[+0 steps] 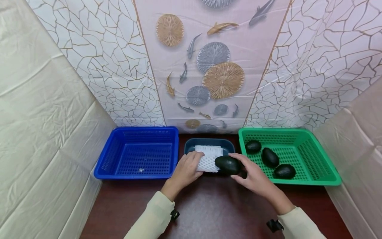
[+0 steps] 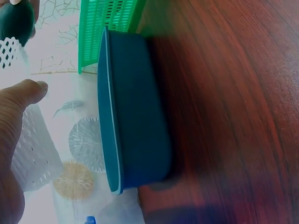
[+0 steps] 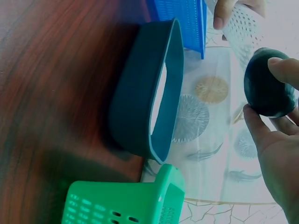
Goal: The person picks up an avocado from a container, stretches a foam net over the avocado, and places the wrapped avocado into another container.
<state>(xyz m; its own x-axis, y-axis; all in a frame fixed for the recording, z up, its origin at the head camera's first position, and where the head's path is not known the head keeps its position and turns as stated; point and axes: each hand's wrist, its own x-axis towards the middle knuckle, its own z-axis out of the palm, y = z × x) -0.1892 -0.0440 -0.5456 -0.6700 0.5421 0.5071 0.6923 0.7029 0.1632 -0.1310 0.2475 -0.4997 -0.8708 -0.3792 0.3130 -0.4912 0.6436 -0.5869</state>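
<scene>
My left hand (image 1: 186,168) grips a white foam net sleeve (image 1: 208,162), thumb along its near side in the left wrist view. A dark green avocado (image 1: 228,165) is held in my right hand (image 1: 253,174), its narrow end right at the sleeve's open mouth. In the right wrist view, the thumb and fingers wrap around the avocado (image 3: 267,84) from the wide end. Both hands are raised over a small dark teal tray (image 1: 229,143); in the right wrist view something white shows inside that tray (image 3: 135,88).
On the right stands a green basket (image 1: 320,159) with three avocados, one of them (image 1: 270,157) in the middle. A blue basket (image 1: 135,177) on the left has a small white scrap (image 1: 141,170) on its floor. Brown wood tabletop (image 1: 209,212) lies in front.
</scene>
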